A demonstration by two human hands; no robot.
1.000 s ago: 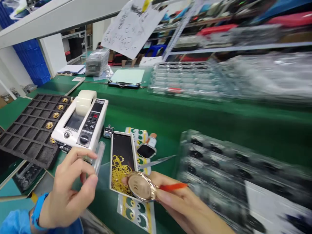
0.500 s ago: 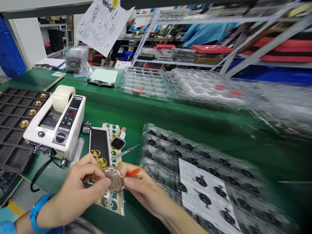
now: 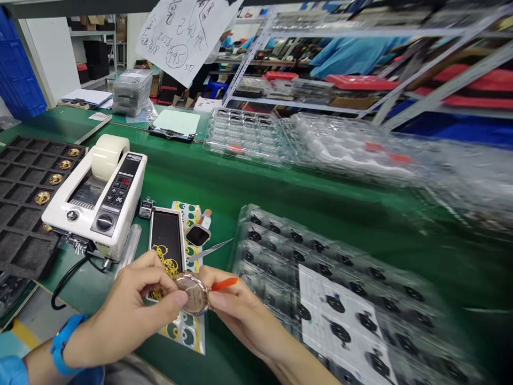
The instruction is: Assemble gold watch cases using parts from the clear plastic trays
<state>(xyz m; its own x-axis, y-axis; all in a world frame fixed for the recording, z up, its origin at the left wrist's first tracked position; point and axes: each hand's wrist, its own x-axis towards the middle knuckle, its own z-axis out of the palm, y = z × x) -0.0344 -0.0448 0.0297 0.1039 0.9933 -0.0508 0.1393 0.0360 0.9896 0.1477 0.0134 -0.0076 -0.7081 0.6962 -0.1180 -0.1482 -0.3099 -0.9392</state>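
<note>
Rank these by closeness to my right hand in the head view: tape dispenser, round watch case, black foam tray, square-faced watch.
1. Round watch case: in the right hand.
2. Square-faced watch: just beyond, slightly left.
3. Tape dispenser: farther left.
4. Black foam tray: far left, past the dispenser.

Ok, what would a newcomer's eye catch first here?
Probably the shiny round case, held by the right hand at lower centre with the left hand at its edge. Next, the white tape dispenser at left with its lit red digits, and the handwritten sheet at the top.
</note>
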